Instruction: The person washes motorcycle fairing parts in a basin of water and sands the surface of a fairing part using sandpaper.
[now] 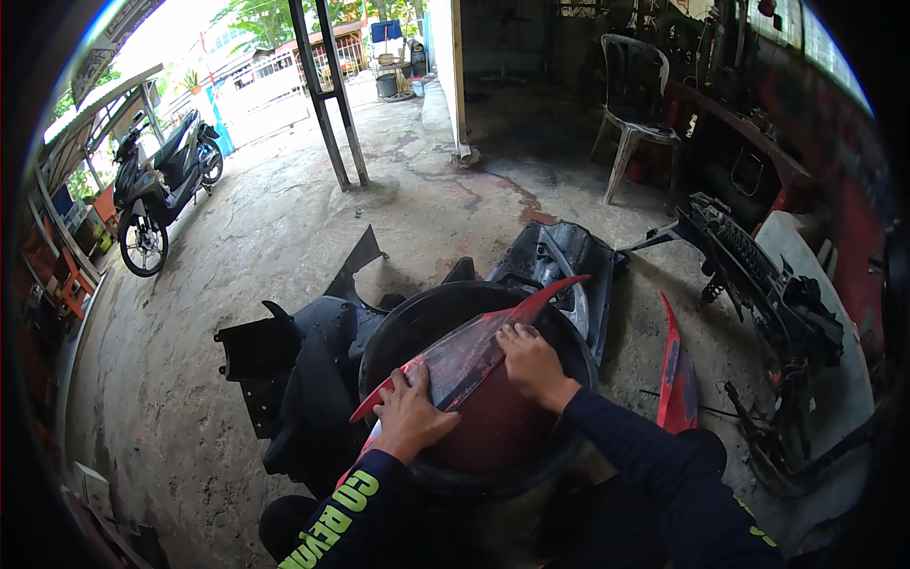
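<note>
A long pointed motorcycle body panel (464, 365), red at its ends with a scuffed dull grey-purple middle, lies slantwise over a round black tub (379, 360) of reddish liquid. My left hand (409, 417) grips the panel's lower left part, fingers spread over its face and thumb toward the near edge. On the panel's upper right part presses my right hand (533, 363), its fingers curled and held together; whatever lies under them is hidden. Part of another red and white piece (374, 441) shows beneath my left wrist.
Black plastic motorcycle panels (318, 365) lie left of the tub, and a dark one (559, 251) behind it. A second red panel (677, 375) stands at the right, near a black frame part (773, 303). Farther off are a plastic chair (637, 114), a post (327, 95) and a parked motorcycle (166, 185).
</note>
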Demonstrator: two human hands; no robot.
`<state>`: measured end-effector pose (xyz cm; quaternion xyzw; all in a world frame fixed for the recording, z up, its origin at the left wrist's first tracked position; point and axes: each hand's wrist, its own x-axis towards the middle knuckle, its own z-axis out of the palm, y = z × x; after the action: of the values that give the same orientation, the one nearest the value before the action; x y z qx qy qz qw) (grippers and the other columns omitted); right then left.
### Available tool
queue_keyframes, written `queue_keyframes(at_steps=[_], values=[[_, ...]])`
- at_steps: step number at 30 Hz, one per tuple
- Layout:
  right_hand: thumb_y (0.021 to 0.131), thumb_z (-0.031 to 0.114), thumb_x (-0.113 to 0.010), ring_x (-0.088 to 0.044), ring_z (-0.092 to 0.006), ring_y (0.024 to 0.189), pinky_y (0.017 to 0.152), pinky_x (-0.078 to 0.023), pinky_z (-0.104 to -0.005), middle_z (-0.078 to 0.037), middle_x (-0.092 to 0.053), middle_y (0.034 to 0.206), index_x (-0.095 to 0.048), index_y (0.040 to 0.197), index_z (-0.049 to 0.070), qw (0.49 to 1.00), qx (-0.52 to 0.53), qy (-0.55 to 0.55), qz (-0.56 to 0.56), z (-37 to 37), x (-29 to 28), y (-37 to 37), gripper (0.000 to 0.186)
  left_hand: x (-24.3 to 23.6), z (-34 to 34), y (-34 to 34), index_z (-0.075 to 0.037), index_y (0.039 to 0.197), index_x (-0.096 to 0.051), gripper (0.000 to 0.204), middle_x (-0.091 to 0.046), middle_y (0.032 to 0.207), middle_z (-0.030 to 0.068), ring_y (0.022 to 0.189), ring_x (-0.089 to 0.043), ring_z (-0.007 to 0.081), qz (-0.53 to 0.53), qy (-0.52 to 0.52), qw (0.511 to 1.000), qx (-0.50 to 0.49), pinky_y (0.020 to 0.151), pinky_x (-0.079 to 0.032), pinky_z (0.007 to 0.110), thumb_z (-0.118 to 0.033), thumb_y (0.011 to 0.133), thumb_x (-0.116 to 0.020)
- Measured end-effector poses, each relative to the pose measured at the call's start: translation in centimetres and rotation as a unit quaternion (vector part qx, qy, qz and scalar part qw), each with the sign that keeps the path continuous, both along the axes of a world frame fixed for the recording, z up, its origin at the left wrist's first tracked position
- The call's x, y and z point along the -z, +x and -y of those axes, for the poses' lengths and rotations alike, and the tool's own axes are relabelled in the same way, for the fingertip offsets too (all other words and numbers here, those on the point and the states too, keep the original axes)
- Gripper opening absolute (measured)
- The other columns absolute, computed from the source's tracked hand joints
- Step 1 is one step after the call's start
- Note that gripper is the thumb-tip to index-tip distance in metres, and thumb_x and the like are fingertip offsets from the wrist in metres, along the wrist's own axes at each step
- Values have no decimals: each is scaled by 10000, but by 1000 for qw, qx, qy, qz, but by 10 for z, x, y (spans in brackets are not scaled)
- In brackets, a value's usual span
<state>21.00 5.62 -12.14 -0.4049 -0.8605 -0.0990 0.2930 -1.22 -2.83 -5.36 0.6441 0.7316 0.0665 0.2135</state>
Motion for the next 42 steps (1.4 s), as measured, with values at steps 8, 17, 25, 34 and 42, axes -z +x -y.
queue_keyframes(at_steps=[8, 17, 25, 34, 42], values=[[872, 144, -518, -648, -349, 1139, 1001, -488, -456, -217, -680, 1191, -631, 1197, -50, 997, 49, -11, 65, 5, -16, -6, 396, -4, 0, -2, -78, 1541, -381, 1060, -307, 1519, 325, 1323, -390, 582, -11, 4, 1000, -3, 1030, -372, 672, -451, 625, -761], [909, 144, -505, -657, -348, 1153, 1040, -470, -458, -241, -675, 1223, -627, 1241, -59, 988, 3, -38, 151, 35, -29, -20, 408, -8, -2, -2, -73, 1538, -382, 1049, -331, 1498, 315, 1314, -397, 580, -2, -6, 1000, -5, 1025, -378, 672, -437, 629, -757], [910, 162, -511, -647, -376, 1172, 1070, -445, -493, -248, -664, 1257, -633, 1238, -66, 997, -20, -14, 74, 24, -2, -22, 418, 0, -10, -5, -71, 1534, -385, 1039, -370, 1460, 301, 1315, -396, 586, -9, 18, 1000, -6, 1028, -382, 679, -445, 637, -752], [907, 171, -520, -600, -389, 1220, 1070, -437, -495, -235, -662, 1249, -657, 1200, -74, 990, -49, 24, 133, 50, -13, -31, 405, 1, -4, -10, -93, 1544, -374, 1037, -388, 1422, 289, 1289, -421, 570, -8, -28, 1000, -4, 1020, -405, 647, -471, 652, -744], [852, 173, -545, -608, -387, 1134, 996, -465, -458, -224, -668, 1081, -661, 1057, -42, 990, -65, 92, 90, 53, -7, -36, 319, 10, -3, -12, -66, 1536, -375, 1032, -386, 1426, 285, 1311, -389, 587, -10, -5, 1000, -6, 1015, -378, 693, -425, 639, -739]])
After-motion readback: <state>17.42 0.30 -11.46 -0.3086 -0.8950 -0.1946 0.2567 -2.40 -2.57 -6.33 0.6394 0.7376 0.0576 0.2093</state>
